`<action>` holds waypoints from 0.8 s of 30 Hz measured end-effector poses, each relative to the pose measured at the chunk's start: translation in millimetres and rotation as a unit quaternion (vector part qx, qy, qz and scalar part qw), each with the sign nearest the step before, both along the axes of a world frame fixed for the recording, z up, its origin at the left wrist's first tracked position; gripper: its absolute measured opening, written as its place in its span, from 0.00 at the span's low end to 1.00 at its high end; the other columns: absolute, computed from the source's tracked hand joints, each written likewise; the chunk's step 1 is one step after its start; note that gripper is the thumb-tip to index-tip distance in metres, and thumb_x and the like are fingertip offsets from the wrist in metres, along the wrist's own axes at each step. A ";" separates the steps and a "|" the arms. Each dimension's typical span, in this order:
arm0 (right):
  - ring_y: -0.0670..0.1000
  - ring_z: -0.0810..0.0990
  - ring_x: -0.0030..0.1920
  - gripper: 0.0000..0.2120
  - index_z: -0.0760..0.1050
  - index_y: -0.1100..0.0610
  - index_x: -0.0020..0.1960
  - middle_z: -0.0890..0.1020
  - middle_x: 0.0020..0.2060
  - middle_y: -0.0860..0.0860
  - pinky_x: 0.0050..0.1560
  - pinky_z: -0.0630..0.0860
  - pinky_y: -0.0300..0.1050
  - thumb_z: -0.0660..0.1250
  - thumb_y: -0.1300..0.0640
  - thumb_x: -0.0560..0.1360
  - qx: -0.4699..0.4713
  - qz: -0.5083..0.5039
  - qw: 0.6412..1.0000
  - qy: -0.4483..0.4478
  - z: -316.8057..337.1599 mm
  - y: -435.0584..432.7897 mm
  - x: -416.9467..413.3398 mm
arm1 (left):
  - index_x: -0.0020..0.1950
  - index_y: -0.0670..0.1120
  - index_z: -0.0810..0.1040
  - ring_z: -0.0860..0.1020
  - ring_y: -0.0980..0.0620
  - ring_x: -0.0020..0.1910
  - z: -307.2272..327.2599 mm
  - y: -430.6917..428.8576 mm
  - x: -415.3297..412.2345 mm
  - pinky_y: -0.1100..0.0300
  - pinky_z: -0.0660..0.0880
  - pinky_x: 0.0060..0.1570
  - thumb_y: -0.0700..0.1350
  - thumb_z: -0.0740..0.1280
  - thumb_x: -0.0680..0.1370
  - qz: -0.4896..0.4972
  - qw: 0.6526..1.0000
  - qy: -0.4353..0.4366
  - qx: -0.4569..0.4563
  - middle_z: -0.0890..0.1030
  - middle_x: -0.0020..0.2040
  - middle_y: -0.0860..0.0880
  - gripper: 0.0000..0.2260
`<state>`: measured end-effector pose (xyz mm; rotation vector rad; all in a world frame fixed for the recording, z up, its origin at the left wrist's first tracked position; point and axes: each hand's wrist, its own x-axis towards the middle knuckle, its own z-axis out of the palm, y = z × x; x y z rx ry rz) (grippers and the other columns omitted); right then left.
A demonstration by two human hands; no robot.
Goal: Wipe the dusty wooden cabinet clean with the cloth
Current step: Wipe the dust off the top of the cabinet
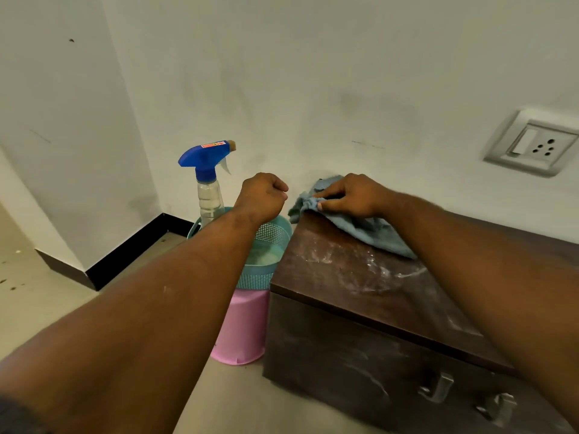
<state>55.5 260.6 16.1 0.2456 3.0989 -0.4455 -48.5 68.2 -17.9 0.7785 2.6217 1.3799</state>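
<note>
My right hand [351, 195] pinches the bunched cloth [369, 230] at the cabinet's [360, 308] far left corner, my left hand [261, 195] is clenched and empty, and I'd flatten the cloth and sweep overlapping strokes toward the near edge.

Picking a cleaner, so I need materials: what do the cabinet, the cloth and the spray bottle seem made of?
Cabinet: dark brown wood or wood-look laminate, smooth under white dust smears. Cloth: soft blue-grey fabric, likely terry or microfibre, bunching in folds. Spray bottle: clear ribbed plastic body, blue plastic trigger head.
</note>
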 end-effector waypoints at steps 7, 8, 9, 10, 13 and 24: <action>0.57 0.72 0.67 0.19 0.76 0.51 0.68 0.75 0.69 0.54 0.65 0.67 0.47 0.57 0.46 0.82 0.057 -0.093 0.994 -0.003 -11.2 -5.1 -29.0 | 0.56 0.45 0.84 0.81 0.50 0.55 4.6 13.4 17.0 0.62 0.73 0.55 0.36 0.61 0.79 -0.026 0.999 0.024 0.009 0.85 0.54 0.46 0.13; 0.56 0.73 0.66 0.19 0.77 0.51 0.66 0.76 0.68 0.54 0.65 0.68 0.47 0.57 0.45 0.82 0.064 -0.094 0.994 0.009 -11.8 -12.4 -30.2 | 0.56 0.45 0.84 0.81 0.50 0.56 4.4 13.2 15.8 0.61 0.74 0.57 0.36 0.61 0.79 -0.021 0.999 0.025 0.010 0.85 0.54 0.46 0.13; 0.55 0.75 0.63 0.19 0.80 0.51 0.62 0.78 0.65 0.53 0.63 0.69 0.47 0.57 0.44 0.81 0.062 -0.088 0.994 0.023 -11.1 -20.0 -28.8 | 0.56 0.45 0.84 0.81 0.49 0.56 4.5 12.2 13.6 0.60 0.75 0.58 0.37 0.61 0.79 -0.011 1.000 0.024 0.012 0.85 0.55 0.46 0.13; 0.53 0.78 0.59 0.20 0.83 0.50 0.57 0.82 0.60 0.52 0.61 0.72 0.46 0.57 0.42 0.80 0.050 -0.079 0.995 0.034 -10.6 -27.5 -25.2 | 0.56 0.45 0.84 0.81 0.49 0.57 4.8 11.5 10.7 0.59 0.75 0.59 0.37 0.62 0.79 0.001 1.000 0.022 0.013 0.85 0.55 0.46 0.13; 0.41 0.78 0.38 0.23 0.86 0.53 0.44 0.84 0.38 0.47 0.42 0.71 0.37 0.58 0.40 0.78 0.028 0.001 0.998 0.049 -10.0 -52.2 -3.6 | 0.55 0.46 0.84 0.82 0.48 0.55 5.8 11.3 2.9 0.56 0.78 0.58 0.37 0.64 0.78 0.038 0.999 0.011 0.026 0.85 0.54 0.46 0.11; 0.42 0.82 0.49 0.08 0.86 0.50 0.53 0.87 0.49 0.44 0.52 0.74 0.34 0.71 0.55 0.75 -0.008 0.139 0.990 0.033 -12.4 -99.2 31.1 | 0.53 0.47 0.84 0.81 0.50 0.55 11.3 7.0 13.5 0.62 0.73 0.50 0.36 0.65 0.77 0.055 0.998 0.007 0.022 0.85 0.54 0.47 0.11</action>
